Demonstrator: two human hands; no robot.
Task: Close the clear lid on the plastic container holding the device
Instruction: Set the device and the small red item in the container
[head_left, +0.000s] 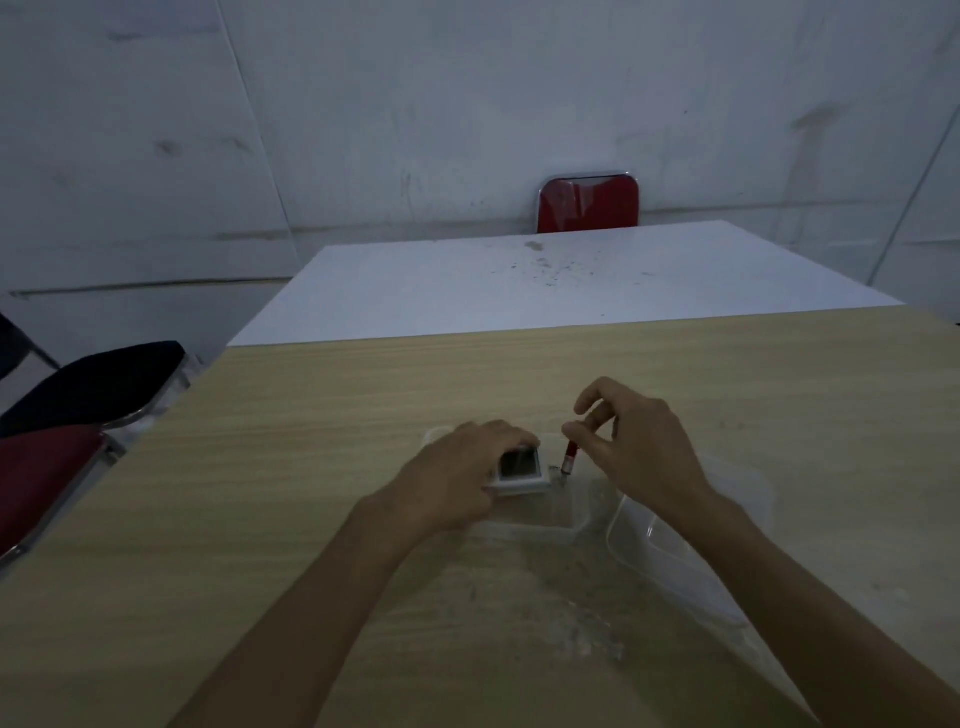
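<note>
One device (519, 470) flat, screen up.

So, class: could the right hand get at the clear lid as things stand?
Probably yes. The lid lies uncovered beside the container, just under the right forearm. But the right hand is pinching a small red-tipped tool, which it would likely put down first.

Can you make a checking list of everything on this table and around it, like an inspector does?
Surface: wood-grain table, pale scuffs near the front; white table butted behind, speckled.
Job's things: clear container open; small white device in it; clear lid lying off to the right.
Clutter: small red-tipped tool.
Grips: left hand holds the device; right hand pinches the tool.
Cables: nothing seen.
Surroundings: red chair at the far side; dark and red chairs left; grey wall.
</note>
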